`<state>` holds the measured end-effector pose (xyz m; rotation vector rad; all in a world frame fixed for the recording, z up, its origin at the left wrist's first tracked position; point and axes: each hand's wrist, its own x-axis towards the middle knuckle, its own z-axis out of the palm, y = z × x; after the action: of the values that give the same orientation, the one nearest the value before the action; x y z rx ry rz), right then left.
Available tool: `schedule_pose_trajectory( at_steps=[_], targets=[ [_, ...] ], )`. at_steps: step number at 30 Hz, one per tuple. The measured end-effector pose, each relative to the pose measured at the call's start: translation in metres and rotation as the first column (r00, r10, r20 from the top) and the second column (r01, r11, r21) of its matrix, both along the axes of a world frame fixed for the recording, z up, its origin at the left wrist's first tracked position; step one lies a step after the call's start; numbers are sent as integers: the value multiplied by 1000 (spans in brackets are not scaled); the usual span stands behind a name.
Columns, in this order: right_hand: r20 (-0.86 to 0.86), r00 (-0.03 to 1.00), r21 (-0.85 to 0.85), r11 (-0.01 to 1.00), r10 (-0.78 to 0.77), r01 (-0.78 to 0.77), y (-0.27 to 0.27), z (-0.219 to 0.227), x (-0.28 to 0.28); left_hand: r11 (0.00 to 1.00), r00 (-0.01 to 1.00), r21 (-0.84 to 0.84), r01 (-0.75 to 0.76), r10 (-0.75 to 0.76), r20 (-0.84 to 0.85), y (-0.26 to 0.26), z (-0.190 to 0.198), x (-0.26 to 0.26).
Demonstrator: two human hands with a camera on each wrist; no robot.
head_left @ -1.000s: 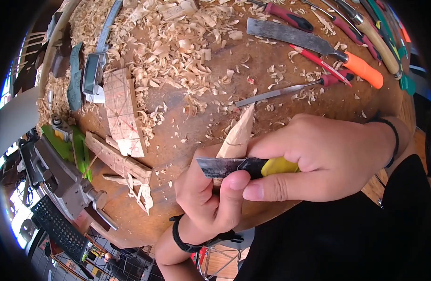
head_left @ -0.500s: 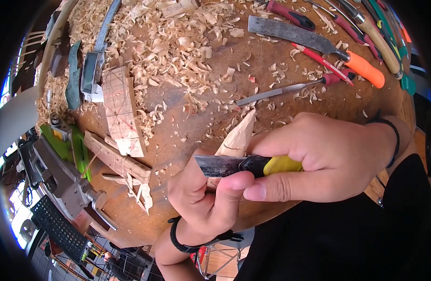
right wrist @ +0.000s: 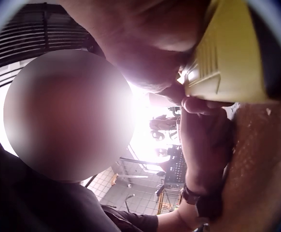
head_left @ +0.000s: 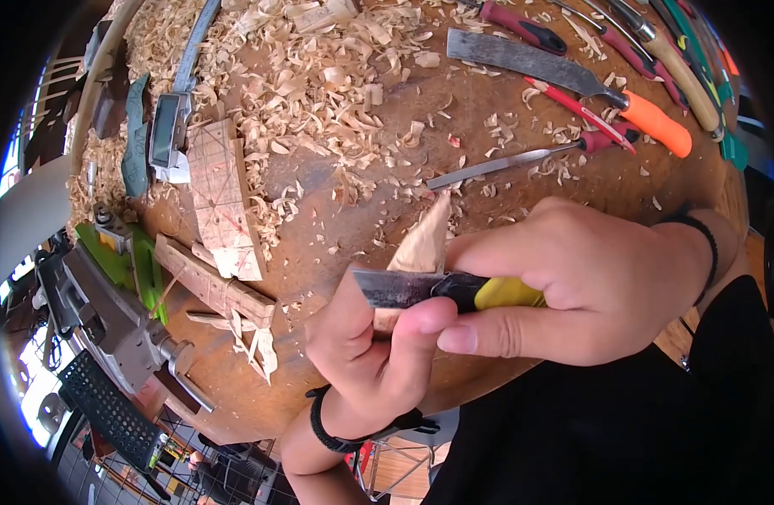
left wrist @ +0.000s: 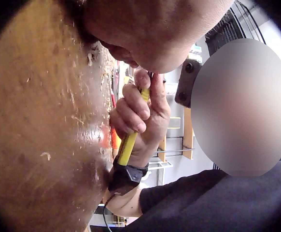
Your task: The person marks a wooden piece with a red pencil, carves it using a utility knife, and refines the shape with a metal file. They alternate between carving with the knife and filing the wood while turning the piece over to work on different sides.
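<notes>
Just above the table's near edge, my left hand (head_left: 366, 353) grips a wood piece (head_left: 422, 244) whittled to a point, the tip facing away from me. My right hand (head_left: 572, 286) holds a knife by its yellow and black handle (head_left: 506, 292). The flat dark blade (head_left: 395, 288) lies across the wood, pointing left. My left thumb (head_left: 433, 315) presses at the near side of the knife, where blade meets handle. The right thumb rests close beside it. Curled right fingers around the yellow handle (left wrist: 127, 149) show in the left wrist view. The wood's lower end is hidden in my left hand.
Wood shavings (head_left: 319, 93) heap at the back of the table. A marked wood block (head_left: 223, 198), a digital caliper (head_left: 164, 130) and a vise (head_left: 117, 311) stand left. An orange-handled chisel (head_left: 656, 124), a red pencil (head_left: 585, 114) and a file (head_left: 496, 168) lie back right.
The wood's tip has swung slightly left. My left thumb and the blade have shifted a little away from me, and both hands keep their hold.
</notes>
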<state>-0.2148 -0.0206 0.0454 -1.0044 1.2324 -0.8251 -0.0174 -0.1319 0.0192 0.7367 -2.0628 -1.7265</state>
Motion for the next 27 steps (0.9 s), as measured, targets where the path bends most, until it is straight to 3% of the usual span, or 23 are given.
schedule_pose_trajectory(
  at_steps=[2, 3, 7, 9, 13, 19, 22, 24, 27],
  targets=[
    [11, 1000, 28, 999, 26, -26, -2, -3, -2, 999, 1000, 46, -16, 16, 13, 2, -1, -2],
    [24, 998, 57, 997, 52, -53, -2, -4, -2, 997, 997, 0, 75, -75, 33, -2, -2, 0],
    [15, 999, -11, 999, 33, -33, -1, -6, 0, 997, 997, -25, 72, -72, 14, -2, -1, -3],
    [53, 997, 63, 996, 55, -58, -2, -5, -1, 997, 998, 60, 46, -49, 48, -3, 5, -3],
    [63, 996, 87, 994, 65, -70, -3, 1, -4, 999, 998, -11, 42, -42, 57, -4, 4, 0],
    [27, 998, 75, 995, 63, -65, -2, -1, -3, 1000, 1000, 8, 7, -7, 31, -2, 1, -2],
    [93, 994, -30, 999, 48, -45, 2, -9, 0, 998, 998, -13, 55, -55, -24, -3, -1, -5],
    [191, 978, 82, 992, 79, -96, -1, -7, -2, 995, 995, -21, 95, -95, -8, -5, 1, -4],
    [111, 987, 84, 988, 117, -127, -4, -3, -5, 995, 994, 18, 97, -97, 45, -8, 5, -2]
  ],
)
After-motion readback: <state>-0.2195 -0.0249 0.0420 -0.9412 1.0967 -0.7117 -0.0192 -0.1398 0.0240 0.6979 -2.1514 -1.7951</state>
